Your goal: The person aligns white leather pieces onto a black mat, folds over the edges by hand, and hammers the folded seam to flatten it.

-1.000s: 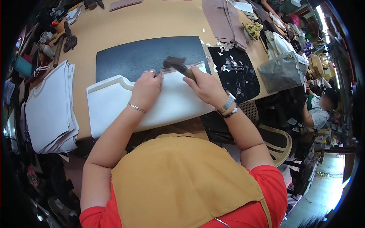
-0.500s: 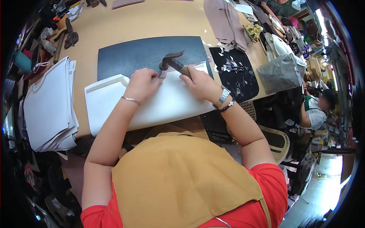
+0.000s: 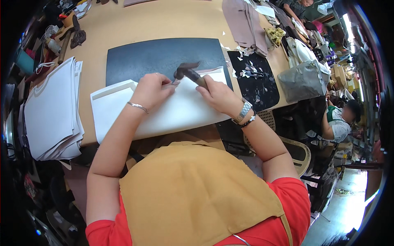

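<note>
A large white sheet of material (image 3: 172,112) lies across the near edge of a tan worktable (image 3: 156,20), partly over a dark cutting mat (image 3: 160,57). My left hand (image 3: 154,88) presses flat on the sheet's far edge, fingers together. My right hand (image 3: 217,94) grips the wooden handle of a small hammer (image 3: 186,71). The hammer's dark head hangs just above the sheet's edge, right beside my left fingertips.
A stack of white cut sheets (image 3: 51,110) lies at the left. A second black mat with white scraps (image 3: 254,78) and a grey bag (image 3: 301,82) sit at the right. Brown leather pieces (image 3: 244,20) lie farther back. Another person (image 3: 340,121) sits at the right.
The hammer has swung down from a raised tilt toward the sheet's edge. My left hand slid slightly along the edge and stays pressed on the sheet.
</note>
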`<state>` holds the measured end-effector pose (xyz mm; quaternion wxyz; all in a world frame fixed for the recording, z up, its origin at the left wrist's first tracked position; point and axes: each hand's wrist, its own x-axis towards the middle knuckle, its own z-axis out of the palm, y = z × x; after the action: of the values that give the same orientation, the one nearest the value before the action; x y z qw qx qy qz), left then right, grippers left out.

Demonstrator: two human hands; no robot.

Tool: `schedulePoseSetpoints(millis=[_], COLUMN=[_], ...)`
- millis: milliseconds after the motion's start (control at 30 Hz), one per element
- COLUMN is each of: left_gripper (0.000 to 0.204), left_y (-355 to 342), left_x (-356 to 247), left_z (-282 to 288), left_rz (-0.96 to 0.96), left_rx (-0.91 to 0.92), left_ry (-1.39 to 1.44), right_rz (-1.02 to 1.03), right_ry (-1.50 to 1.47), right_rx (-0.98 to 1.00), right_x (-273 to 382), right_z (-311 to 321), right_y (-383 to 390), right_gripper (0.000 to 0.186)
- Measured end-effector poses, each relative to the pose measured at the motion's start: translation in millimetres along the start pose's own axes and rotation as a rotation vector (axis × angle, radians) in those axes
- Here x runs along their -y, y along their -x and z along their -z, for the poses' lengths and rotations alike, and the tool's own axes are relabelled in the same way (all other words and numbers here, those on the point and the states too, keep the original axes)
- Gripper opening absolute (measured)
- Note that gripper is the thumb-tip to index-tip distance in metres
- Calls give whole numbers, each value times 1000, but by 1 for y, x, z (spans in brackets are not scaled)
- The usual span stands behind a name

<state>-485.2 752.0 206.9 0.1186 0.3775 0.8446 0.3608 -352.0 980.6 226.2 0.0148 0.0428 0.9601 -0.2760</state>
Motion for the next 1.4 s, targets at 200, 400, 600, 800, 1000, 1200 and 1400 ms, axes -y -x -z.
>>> schedulePoseSetpoints(millis=[200,400,600,800,1000,1200,1400], left_gripper=[17,8,9,13,12,7,9], left_y=[1,12,13,12,13,13,-5], left_x=[22,23,22,20,31,43,45], left_z=[9,2,1,21,25,20,30], left_rz=[40,-349,-341,-144,-209,-486,-541], left_rx=[132,-45,-29,74,141,26,200], left_ry=[72,-171,-242,-74,1,-204,-153], right_rz=[-59,13,121,15,39,43,32], right_ry=[-21,-23,120,143,27,190,183], right_rx=[63,81,-47,126,82,73,123], right_x=[3,23,27,30,43,44,39], right_z=[1,10,16,16,20,23,28], right_y=[0,2,2,1,0,0,2], right_gripper=[36,35,33,34,35,35,33])
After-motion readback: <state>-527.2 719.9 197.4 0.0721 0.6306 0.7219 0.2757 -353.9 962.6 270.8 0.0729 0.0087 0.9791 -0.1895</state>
